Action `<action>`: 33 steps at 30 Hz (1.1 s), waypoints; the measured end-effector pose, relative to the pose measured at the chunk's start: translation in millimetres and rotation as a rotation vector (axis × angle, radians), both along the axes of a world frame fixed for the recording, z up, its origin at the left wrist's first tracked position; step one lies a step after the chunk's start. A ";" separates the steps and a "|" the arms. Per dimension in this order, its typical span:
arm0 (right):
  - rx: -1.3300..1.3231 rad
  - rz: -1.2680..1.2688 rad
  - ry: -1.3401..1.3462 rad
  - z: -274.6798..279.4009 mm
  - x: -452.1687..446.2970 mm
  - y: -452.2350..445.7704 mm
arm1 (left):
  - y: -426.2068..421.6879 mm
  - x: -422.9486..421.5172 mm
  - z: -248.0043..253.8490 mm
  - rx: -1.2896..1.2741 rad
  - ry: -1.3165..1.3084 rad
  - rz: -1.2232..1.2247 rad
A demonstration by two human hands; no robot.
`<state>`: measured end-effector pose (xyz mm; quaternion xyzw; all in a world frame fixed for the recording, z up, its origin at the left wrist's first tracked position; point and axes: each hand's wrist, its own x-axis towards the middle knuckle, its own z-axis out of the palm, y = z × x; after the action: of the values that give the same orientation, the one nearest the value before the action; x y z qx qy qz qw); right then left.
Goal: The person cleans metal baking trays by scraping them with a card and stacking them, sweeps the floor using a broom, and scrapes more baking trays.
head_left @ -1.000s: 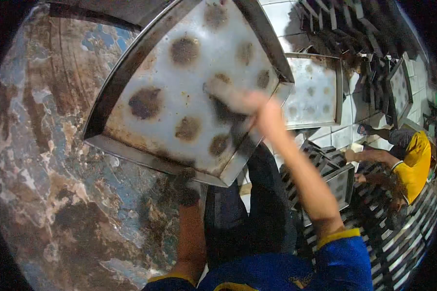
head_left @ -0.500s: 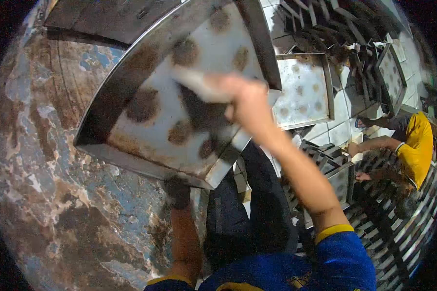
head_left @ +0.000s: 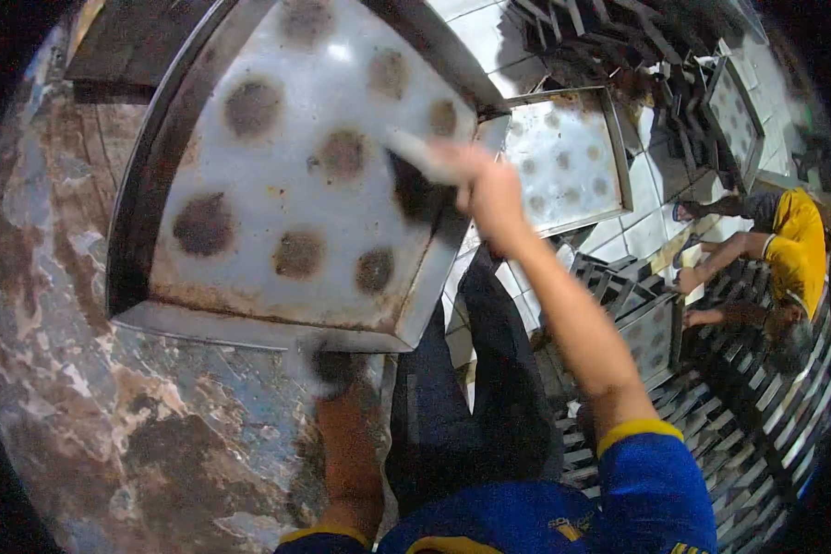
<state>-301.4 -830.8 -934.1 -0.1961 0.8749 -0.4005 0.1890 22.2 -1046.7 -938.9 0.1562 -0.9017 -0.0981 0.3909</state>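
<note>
A metal tray (head_left: 277,185) with raised sides and several dark round stains lies tilted in front of me. Over its right part, my right hand (head_left: 491,189) is closed round a pale, flat scraper-like tool (head_left: 420,155), blurred at its end. The tool casts a dark shadow on the tray's surface. My left hand (head_left: 331,367) is dark and blurred at the tray's near edge; its fingers cannot be made out.
A worn, patchy surface (head_left: 185,434) lies under the tray. To the right stand another stained tray (head_left: 568,166) and stacked dark metal pieces (head_left: 609,37). A co-worker in a yellow top (head_left: 797,249) is at the far right, by a smaller tray (head_left: 651,342).
The stained tray has shifted left and turned in view. My right hand with the tool swung left over the tray, then back to the right relative to it.
</note>
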 end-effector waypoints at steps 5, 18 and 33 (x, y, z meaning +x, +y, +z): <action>-0.259 -0.205 0.033 -24.1 -71.0 -18.9 | -7.3 -7.2 -3.0 0.494 0.013 0.011; -0.510 -0.538 -0.209 -161.1 -46.2 -115.8 | -36.9 -19.8 5.3 0.736 -0.095 -0.069; -1.205 -0.658 -0.795 -5.6 397.7 504.9 | 265.1 -122.8 -28.2 1.390 -0.713 -0.611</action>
<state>96.3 -325.9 -939.7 0.1619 0.3873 -0.8804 0.2205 -100.7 -781.6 -967.1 0.1322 -0.7083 -0.6777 -0.1468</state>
